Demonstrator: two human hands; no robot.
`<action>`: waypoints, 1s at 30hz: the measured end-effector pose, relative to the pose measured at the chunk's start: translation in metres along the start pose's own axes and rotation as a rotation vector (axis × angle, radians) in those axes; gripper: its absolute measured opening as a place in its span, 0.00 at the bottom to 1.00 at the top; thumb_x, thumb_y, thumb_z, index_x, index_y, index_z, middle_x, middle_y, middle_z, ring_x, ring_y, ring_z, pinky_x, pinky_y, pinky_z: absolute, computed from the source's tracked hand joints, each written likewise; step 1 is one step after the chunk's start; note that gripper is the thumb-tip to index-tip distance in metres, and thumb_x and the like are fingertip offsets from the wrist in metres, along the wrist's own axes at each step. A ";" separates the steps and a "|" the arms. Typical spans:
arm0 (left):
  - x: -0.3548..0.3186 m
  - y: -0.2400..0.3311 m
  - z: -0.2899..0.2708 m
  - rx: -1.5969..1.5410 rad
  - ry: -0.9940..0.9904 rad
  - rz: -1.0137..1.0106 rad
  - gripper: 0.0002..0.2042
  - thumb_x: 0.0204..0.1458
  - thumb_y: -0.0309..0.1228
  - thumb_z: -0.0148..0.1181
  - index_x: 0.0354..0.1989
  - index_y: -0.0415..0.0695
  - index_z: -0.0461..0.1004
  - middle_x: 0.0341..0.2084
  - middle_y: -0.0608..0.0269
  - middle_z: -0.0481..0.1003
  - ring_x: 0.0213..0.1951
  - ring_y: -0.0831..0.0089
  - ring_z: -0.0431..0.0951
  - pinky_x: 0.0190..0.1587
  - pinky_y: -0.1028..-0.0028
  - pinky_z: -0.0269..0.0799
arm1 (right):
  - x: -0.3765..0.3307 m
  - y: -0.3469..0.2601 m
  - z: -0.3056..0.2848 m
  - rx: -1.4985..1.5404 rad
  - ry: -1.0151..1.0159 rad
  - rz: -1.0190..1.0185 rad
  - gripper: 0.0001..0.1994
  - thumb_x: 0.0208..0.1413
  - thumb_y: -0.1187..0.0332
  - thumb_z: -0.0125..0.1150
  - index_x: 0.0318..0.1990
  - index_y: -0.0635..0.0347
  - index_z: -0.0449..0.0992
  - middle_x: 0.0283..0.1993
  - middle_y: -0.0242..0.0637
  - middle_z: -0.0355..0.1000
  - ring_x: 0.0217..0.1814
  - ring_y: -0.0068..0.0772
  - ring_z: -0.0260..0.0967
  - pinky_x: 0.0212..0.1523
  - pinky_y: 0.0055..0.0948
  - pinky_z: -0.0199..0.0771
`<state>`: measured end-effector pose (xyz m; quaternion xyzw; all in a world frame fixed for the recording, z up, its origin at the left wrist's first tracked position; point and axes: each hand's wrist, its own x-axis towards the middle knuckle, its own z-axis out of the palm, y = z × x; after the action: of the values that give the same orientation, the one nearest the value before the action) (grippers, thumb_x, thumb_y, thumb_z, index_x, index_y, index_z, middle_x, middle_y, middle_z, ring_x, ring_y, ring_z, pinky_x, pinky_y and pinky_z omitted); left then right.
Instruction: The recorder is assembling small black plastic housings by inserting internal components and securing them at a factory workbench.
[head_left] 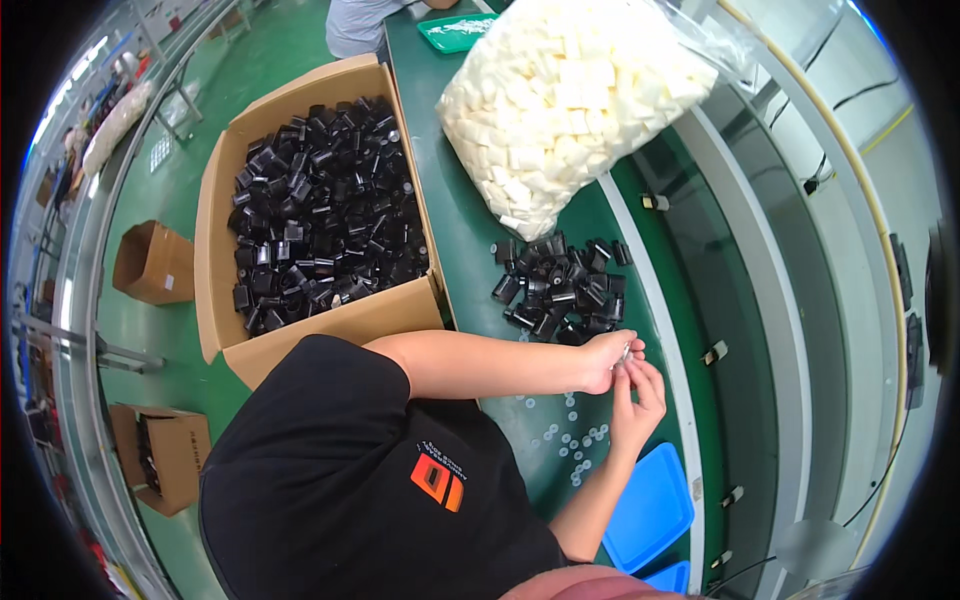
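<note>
Head view: the left hand (607, 358) and the right hand (637, 395) are brought together over the green table (470, 230), fingertips pinched on a small pale part (626, 350) held between them; what it is cannot be told. Just beyond lies a heap of black caps (560, 290), and small white rings (570, 440) are scattered near the right forearm. A bag of white pieces (560, 100) lies farther off, a carton of black parts (320, 210) to the left, a blue tray (650, 505) near right. The part is best kept squarely between the fingertips, pressure applied evenly, elbows held low
</note>
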<state>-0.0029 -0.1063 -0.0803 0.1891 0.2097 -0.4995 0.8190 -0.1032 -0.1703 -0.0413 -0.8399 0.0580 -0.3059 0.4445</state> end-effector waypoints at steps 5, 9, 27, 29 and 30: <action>-0.013 0.015 0.030 0.043 0.079 0.036 0.11 0.64 0.37 0.48 0.33 0.45 0.70 0.29 0.64 0.70 0.30 0.72 0.71 0.35 0.73 0.71 | 0.013 -0.016 0.004 -0.012 -0.009 -0.011 0.07 0.53 0.80 0.64 0.40 0.69 0.81 0.43 0.44 0.78 0.45 0.33 0.76 0.48 0.29 0.75; -0.009 0.043 0.065 -0.086 -0.090 0.133 0.12 0.63 0.38 0.48 0.29 0.47 0.70 0.22 0.67 0.69 0.23 0.73 0.69 0.25 0.74 0.68 | 0.033 -0.011 0.011 0.427 0.312 0.181 0.08 0.60 0.77 0.59 0.45 0.72 0.76 0.40 0.38 0.76 0.39 0.25 0.71 0.42 0.23 0.73; -0.171 0.487 -0.038 -0.476 0.049 1.056 0.11 0.61 0.35 0.41 0.38 0.43 0.69 0.30 0.59 0.71 0.30 0.67 0.73 0.35 0.69 0.75 | -0.025 0.045 0.041 -0.714 -0.204 0.071 0.07 0.48 0.75 0.59 0.35 0.68 0.78 0.39 0.46 0.73 0.41 0.45 0.73 0.42 0.36 0.74; -0.164 0.502 -0.048 -0.480 0.114 1.070 0.13 0.63 0.36 0.38 0.41 0.41 0.68 0.35 0.57 0.70 0.35 0.65 0.73 0.42 0.66 0.75 | -0.024 0.031 0.045 -0.764 -0.193 0.060 0.08 0.49 0.74 0.60 0.36 0.66 0.78 0.42 0.47 0.73 0.45 0.47 0.72 0.46 0.39 0.72; -0.159 0.509 -0.051 -0.482 0.188 1.093 0.16 0.66 0.37 0.35 0.45 0.40 0.68 0.39 0.55 0.70 0.41 0.63 0.73 0.49 0.63 0.75 | -0.023 0.022 0.047 -0.804 -0.190 0.047 0.08 0.49 0.74 0.60 0.38 0.65 0.78 0.45 0.47 0.72 0.50 0.49 0.70 0.51 0.41 0.70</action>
<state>0.3806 0.2564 0.0121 0.1219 0.2609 0.0741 0.9548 -0.0916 -0.1416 -0.0894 -0.9697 0.1506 -0.1697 0.0909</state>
